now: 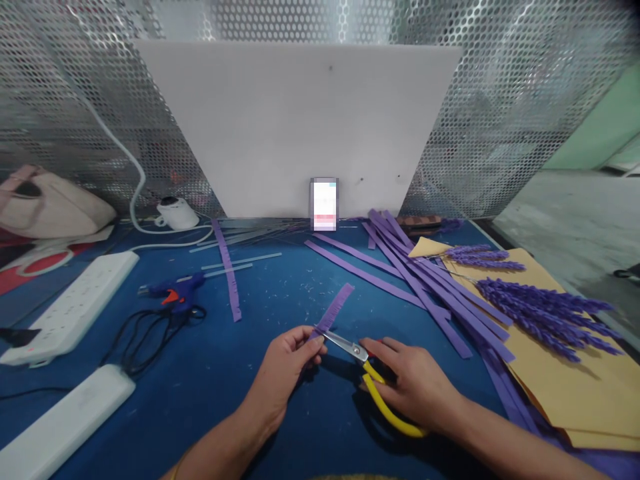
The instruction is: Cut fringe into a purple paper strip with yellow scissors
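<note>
The left hand (293, 353) is pinching the near end of a fringed purple paper strip (334, 308) just above the blue table mat (240, 380). The right hand (410, 383) is gripping the yellow-handled scissors (350, 347), whose narrowly parted blades are meeting the strip beside those fingers, so fringe-cutting seems to be under way. The strip's long axis is running away and rightward, with its free end pointing toward the white board (300, 127). Another snip is calling for a slight feed along the blades, stopping short of the far edge.
</note>
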The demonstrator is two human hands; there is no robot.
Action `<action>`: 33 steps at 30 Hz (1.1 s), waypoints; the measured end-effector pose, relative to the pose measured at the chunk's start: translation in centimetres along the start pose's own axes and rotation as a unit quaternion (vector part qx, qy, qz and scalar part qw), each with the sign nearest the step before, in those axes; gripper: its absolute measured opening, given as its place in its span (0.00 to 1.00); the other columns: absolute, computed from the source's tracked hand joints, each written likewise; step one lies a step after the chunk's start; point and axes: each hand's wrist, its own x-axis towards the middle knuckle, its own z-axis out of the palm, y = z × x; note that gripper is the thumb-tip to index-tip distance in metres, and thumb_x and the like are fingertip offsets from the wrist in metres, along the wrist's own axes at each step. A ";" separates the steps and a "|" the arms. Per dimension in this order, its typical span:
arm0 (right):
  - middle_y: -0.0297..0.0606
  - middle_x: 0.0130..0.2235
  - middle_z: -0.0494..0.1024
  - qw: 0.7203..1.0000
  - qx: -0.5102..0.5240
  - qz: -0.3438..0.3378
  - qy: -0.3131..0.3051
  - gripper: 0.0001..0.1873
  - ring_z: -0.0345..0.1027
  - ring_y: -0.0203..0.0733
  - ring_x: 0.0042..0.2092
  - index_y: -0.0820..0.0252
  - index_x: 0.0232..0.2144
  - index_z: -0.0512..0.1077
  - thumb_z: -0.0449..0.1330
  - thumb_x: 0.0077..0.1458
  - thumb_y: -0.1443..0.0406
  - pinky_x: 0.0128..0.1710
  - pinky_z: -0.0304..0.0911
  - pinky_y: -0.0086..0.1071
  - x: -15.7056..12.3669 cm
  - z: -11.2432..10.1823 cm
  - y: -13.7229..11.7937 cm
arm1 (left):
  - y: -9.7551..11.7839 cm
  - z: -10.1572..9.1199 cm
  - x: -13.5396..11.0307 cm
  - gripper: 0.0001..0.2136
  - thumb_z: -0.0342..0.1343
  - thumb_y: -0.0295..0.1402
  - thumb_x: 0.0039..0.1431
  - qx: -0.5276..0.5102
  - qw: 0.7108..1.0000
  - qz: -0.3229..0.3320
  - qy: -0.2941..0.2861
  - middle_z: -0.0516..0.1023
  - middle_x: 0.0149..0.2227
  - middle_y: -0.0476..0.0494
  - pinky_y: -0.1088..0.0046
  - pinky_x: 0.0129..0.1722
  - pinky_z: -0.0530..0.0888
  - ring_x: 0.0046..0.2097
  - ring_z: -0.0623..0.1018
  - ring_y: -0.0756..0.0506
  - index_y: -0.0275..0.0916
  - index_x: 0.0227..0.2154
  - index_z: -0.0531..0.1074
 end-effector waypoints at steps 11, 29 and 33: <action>0.42 0.44 0.80 1.000 -0.011 -0.003 0.011 0.24 0.78 0.52 0.39 0.55 0.55 0.72 0.63 0.56 0.60 0.34 0.68 0.36 -0.1 0.3 0.1 | -0.1 -0.2 -0.1 0.13 0.66 0.41 0.49 0.002 1.000 -0.006 -0.006 0.77 0.28 0.47 0.76 0.32 0.64 0.29 0.69 0.51 0.36 0.30 0.77; 0.42 0.43 0.81 1.000 -0.009 -0.001 0.013 0.24 0.78 0.48 0.38 0.54 0.54 0.73 0.64 0.54 0.62 0.35 0.67 0.32 0.0 0.4 0.2 | 0.0 -0.1 0.0 0.13 0.66 0.42 0.48 0.010 1.000 -0.007 -0.005 0.76 0.27 0.48 0.75 0.31 0.62 0.28 0.67 0.51 0.36 0.29 0.77; 0.43 0.43 0.81 1.000 -0.016 -0.005 0.019 0.24 0.78 0.48 0.38 0.54 0.54 0.73 0.63 0.54 0.62 0.34 0.67 0.32 0.0 0.5 0.3 | -0.2 -0.2 0.1 0.15 0.66 0.43 0.47 0.009 1.000 -0.010 -0.009 0.76 0.28 0.47 0.75 0.32 0.63 0.29 0.68 0.51 0.35 0.31 0.77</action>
